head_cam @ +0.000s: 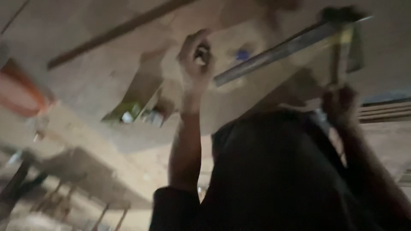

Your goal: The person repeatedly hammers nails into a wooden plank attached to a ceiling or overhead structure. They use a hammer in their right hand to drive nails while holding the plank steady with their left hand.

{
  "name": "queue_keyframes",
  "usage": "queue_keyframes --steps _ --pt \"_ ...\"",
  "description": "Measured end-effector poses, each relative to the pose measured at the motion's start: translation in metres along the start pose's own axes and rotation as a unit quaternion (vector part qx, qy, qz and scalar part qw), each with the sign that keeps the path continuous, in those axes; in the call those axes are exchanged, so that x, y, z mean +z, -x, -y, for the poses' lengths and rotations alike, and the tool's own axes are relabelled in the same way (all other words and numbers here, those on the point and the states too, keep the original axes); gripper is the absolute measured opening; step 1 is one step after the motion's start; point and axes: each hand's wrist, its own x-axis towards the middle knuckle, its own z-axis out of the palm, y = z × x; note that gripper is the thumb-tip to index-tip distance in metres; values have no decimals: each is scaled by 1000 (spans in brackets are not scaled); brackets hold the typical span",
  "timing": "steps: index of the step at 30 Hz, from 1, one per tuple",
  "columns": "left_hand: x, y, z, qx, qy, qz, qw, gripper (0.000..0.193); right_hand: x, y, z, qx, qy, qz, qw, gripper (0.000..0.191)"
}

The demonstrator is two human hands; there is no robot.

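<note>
Neither of my hands is in view. The blurred, dim view looks up at a pale ceiling (98, 81). A person in a dark shirt (274, 171) stands close in front with both arms raised. That person's one hand (195, 60) is closed around a small object beside the lower end of a grey metal pipe (278, 49) that runs slantwise under the ceiling. Their other hand (340, 102) grips an upright, yellowish tool (342, 47) whose dark top meets the pipe's upper end.
A long dark strip (115, 32) crosses the ceiling at the upper left. An orange shape (21, 90) sits at the left edge. Small greenish and white items (128, 113) hang near a ceiling opening. Dark props or poles (17, 184) stand at the lower left.
</note>
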Motion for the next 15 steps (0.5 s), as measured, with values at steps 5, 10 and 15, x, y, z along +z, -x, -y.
queue_keyframes --steps 5,10,15 --pt "-89 76 47 -183 -134 -24 974 36 -4 17 5 18 124 -12 992 49" --pt "-140 120 10 -144 -378 53 913 29 35 -1 -12 1 18 61 998 47" --pt "-118 128 12 23 -524 169 834 25 37 -1 -12 33 12 50 998 47"
